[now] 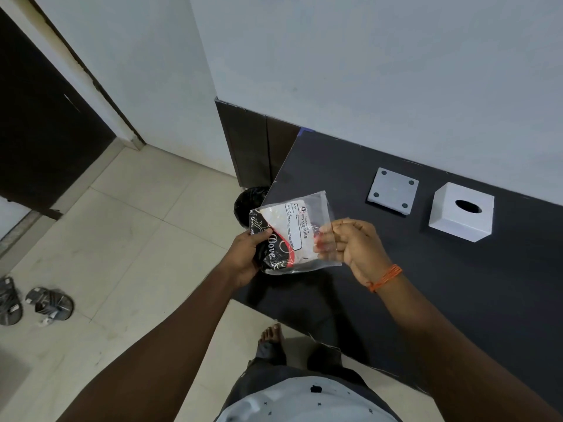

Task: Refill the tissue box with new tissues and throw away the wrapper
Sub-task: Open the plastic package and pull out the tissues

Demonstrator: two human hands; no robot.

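Observation:
I hold a clear plastic tissue wrapper (292,233) with black, red and white print in both hands, above the left edge of the dark table (457,284). My left hand (246,257) grips its lower left end. My right hand (353,245) pinches its right edge. The wrapper looks flat; whether tissues are inside I cannot tell. The white tissue box (461,211) stands on the table at the right, its oval slot facing up. Its white base plate (393,190) lies upside down to the left of the box.
A bin with a black liner (246,202) stands on the floor just beyond the wrapper, by the table's left edge. Sandals (48,303) lie on the tiled floor at the left. A dark door (39,132) is at the far left. My bare foot (274,333) is below.

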